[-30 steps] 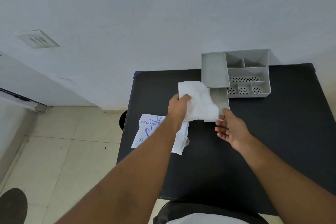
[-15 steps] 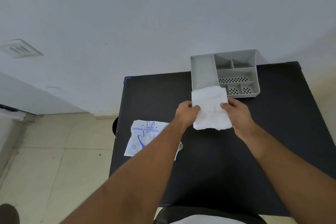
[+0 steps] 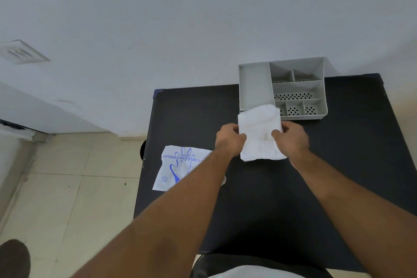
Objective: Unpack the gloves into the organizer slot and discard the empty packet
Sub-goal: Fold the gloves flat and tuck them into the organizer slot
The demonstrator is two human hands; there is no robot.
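Left hand (image 3: 230, 140), right hand (image 3: 291, 137): both grip gloves (image 3: 260, 135) | organizer (image 3: 255, 84) slots hold nothing | packet (image 3: 180, 167) flat on table (image 3: 338, 165)

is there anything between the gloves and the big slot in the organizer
Nothing visible. Both hands hold the stack of gloves just in front of the organizer; its long left slot looks empty and open.

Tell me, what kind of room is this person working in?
Probably a plain indoor workroom set up for a sorting exercise, not a home kitchen: a bare black table against a blank white wall, a tiled floor, and just a grey organizer on the table.
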